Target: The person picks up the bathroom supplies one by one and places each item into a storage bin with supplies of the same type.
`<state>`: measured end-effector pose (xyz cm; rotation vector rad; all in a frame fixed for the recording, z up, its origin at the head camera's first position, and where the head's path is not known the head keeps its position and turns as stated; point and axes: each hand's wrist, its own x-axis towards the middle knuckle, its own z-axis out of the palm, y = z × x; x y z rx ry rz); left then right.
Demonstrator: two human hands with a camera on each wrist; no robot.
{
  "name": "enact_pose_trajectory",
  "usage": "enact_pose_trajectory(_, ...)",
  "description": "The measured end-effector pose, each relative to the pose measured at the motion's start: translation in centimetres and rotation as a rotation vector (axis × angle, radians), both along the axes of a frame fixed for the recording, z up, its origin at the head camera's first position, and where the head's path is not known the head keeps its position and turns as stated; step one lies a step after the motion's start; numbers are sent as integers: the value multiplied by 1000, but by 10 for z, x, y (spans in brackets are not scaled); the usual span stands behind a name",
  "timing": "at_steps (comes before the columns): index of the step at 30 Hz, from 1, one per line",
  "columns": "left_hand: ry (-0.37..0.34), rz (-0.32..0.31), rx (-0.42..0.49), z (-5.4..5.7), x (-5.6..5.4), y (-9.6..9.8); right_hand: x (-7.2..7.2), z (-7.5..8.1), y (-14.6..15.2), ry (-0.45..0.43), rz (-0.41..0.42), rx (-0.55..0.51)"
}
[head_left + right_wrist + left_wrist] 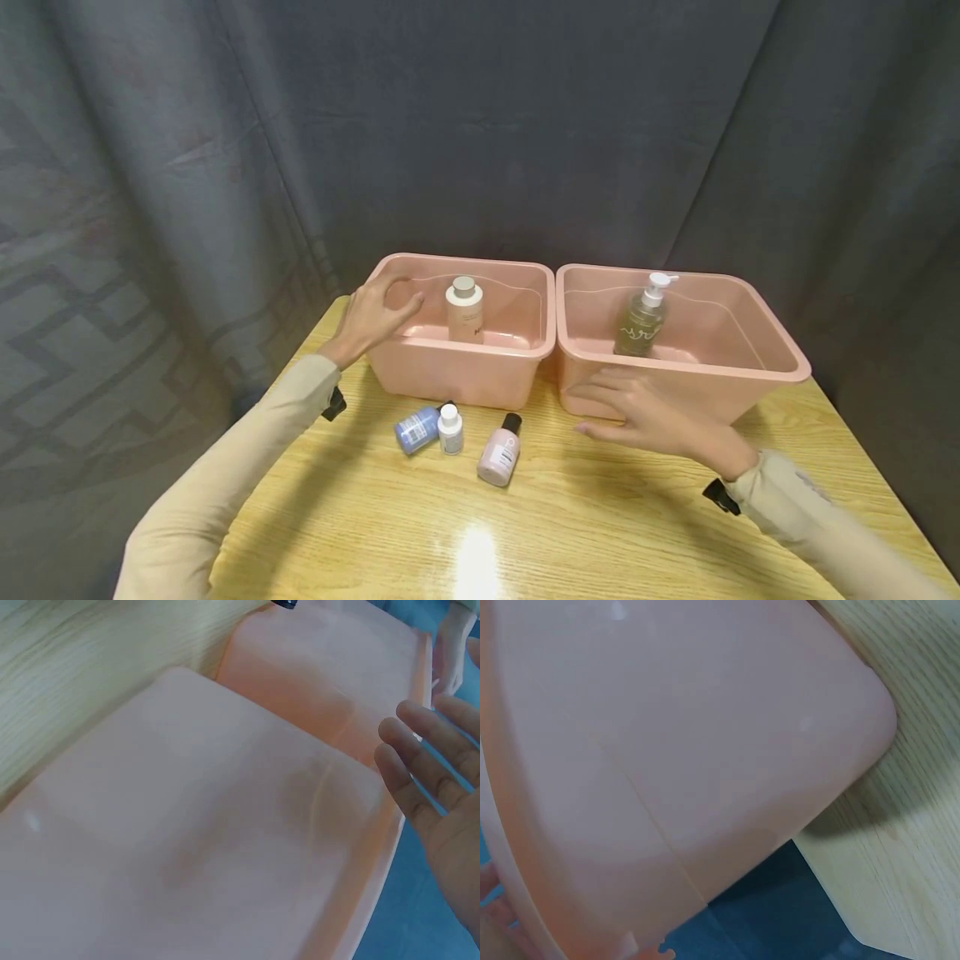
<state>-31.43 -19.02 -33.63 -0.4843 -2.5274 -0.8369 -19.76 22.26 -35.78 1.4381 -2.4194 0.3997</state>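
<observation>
My left hand (pixel 375 315) hovers at the left end of the left pink bin (pixel 457 375), thumb spread from the fingers and nothing held. Inside that bin stands a white bottle (pixel 465 312) with a grey cap. In front of the right pink bin (pixel 720 393) is my right hand (pixel 648 414), its fingers extended and spread in the right wrist view. A green pump bottle (pixel 640 325) with a white pump leans slightly in the right bin. On the table lie a blue bottle (pixel 417 430) and a pink bottle (pixel 499 457); a small white bottle (pixel 450 432) stands between them.
Both bins sit side by side at the back of the wooden table (pixel 360 533), their rims nearly touching. A grey curtain (pixel 480 142) hangs behind them. The table's edges run close to the outer ends of the bins.
</observation>
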Motion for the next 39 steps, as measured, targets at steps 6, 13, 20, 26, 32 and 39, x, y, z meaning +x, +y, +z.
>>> enact_pose_trajectory(6, -19, -19, -20, 0, 1, -3, -2, -7, -6, -2, -4, 7)
enact_pose_trajectory(13, -52, 11, -48, -2, 1, -8, -6, -11, -13, 2, -20, 20)
enact_pose_trajectory(20, -79, 0, -75, -5, -3, -15, -10, -16, -22, -15, -2, 27)
enact_pose_trajectory(26, -110, -6, -119, -8, -4, -20, -11, -21, -30, -83, -9, 39)
enact_pose_trajectory(32, -149, -4, -160, -7, -3, -22, -9, -24, -37, -144, -36, 68)
enact_pose_trajectory(39, -201, -31, -235, -6, -1, -27, -11, -29, -42, -169, -31, 93)
